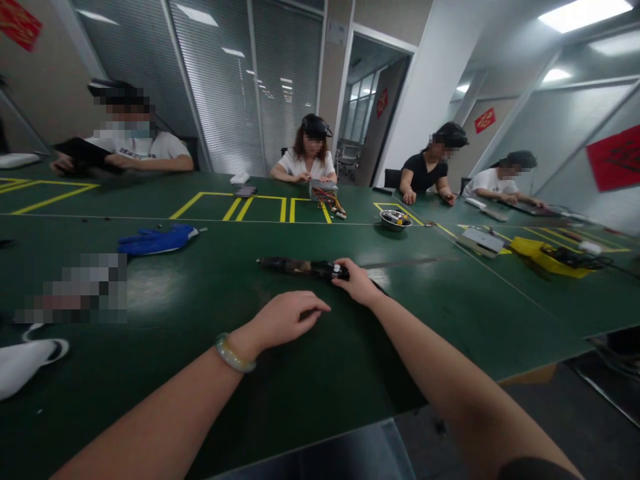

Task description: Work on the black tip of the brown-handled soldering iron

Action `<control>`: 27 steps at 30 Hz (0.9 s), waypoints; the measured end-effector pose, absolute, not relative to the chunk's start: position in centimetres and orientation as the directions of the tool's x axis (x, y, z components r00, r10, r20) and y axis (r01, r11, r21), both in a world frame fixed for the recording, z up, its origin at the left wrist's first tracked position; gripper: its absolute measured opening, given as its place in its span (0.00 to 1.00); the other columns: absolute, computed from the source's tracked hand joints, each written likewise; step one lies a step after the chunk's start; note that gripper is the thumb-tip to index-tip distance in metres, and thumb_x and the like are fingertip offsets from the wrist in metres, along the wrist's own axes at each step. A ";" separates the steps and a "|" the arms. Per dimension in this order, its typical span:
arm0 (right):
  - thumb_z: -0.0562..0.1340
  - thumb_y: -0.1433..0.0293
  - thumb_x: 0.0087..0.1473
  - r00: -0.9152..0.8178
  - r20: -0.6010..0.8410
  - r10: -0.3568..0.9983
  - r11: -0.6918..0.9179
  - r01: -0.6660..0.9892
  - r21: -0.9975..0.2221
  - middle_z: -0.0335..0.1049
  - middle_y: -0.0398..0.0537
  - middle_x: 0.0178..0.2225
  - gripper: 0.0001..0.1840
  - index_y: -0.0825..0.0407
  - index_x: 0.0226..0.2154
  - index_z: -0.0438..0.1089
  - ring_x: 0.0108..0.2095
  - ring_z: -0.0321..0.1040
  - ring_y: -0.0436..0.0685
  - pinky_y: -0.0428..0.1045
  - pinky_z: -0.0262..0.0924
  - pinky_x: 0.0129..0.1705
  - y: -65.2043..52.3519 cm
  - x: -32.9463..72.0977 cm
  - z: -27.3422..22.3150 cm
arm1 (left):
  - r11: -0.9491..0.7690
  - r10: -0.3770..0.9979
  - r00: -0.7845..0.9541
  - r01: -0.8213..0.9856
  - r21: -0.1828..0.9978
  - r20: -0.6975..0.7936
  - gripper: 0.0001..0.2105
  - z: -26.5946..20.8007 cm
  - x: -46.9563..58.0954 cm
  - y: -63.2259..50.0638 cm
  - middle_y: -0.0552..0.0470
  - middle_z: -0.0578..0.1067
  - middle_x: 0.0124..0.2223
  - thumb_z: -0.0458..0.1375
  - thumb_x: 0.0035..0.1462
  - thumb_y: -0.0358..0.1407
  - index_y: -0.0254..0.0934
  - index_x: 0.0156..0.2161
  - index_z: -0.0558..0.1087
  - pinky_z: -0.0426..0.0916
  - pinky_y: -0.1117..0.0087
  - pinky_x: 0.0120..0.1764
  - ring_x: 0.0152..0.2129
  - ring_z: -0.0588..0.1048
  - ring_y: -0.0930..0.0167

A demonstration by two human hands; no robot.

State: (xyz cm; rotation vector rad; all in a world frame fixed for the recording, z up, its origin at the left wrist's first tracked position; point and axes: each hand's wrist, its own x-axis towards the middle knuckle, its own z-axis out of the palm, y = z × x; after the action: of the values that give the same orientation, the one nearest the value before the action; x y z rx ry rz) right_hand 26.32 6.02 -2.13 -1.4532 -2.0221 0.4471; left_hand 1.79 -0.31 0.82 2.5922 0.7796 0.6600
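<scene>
A person's two bare hands reach forward over a large green desk, seen from head height. The right hand is curled around the right end of a slim black tool, which looks like an electric screwdriver. The tool lies crosswise ahead of the person, near the middle of the desk, its narrow metallic tip pointing left; whether it rests on the surface or is lifted slightly is hard to tell. The left hand, below an arm's pale bangle, is nearer the person and apart from the tool. Its fingers are loosely bent, partly open, palm down, with nothing visible in its grasp.

To the left lies a blue glove; at the lower left edge is a white object with a loop. Beyond, toward the right, are a metal bowl of small parts, a grey box and a yellow tray holding dark items. Four people in dark headgear sit along the far side.
</scene>
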 end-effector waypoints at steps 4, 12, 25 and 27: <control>0.60 0.70 0.57 -0.489 0.279 0.827 0.551 0.605 -0.574 0.64 0.49 0.54 0.24 0.50 0.56 0.60 0.54 0.60 0.56 0.53 0.53 0.57 4.6 18.9 -1.5 | -0.738 0.668 0.530 0.560 0.376 0.521 0.18 1.1 1.1 0.3 0.49 0.71 0.55 0.52 0.61 0.32 0.44 0.56 0.67 0.61 0.57 0.57 0.53 0.67 0.64; 0.70 0.60 0.46 -0.181 0.141 0.973 0.216 0.928 -0.303 0.56 0.62 0.55 0.38 0.55 0.57 0.60 0.54 0.56 0.71 0.62 0.54 0.53 -2.5 20.0 1.8 | -0.619 0.753 0.456 0.735 0.277 0.474 0.20 -0.3 0.7 1.2 0.49 0.66 0.61 0.44 0.67 0.40 0.40 0.62 0.60 0.52 0.53 0.63 0.60 0.61 0.65; 0.64 0.67 0.54 -0.058 -0.045 0.997 0.039 0.938 -0.344 0.72 0.46 0.37 0.10 0.49 0.41 0.73 0.37 0.68 0.55 0.48 0.59 0.36 1.9 26.4 1.2 | -0.643 0.764 0.566 0.702 0.304 0.310 0.18 0.7 -1.5 2.0 0.46 0.74 0.49 0.51 0.62 0.42 0.38 0.53 0.69 0.65 0.58 0.51 0.46 0.72 0.64; 0.65 0.67 0.54 -0.020 -0.031 0.999 0.008 0.938 -0.347 0.73 0.45 0.37 0.09 0.48 0.40 0.74 0.37 0.69 0.55 0.48 0.60 0.36 2.7 27.5 1.3 | -0.699 0.714 0.626 0.657 0.281 0.312 0.21 0.7 -1.1 2.0 0.46 0.72 0.53 0.55 0.59 0.42 0.39 0.56 0.66 0.63 0.57 0.53 0.49 0.70 0.63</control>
State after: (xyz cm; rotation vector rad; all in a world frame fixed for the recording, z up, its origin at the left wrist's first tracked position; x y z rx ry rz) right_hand 27.46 2.72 1.30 -2.0280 -2.0570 0.4009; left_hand -1.11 1.97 0.68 2.7047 1.1475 0.6119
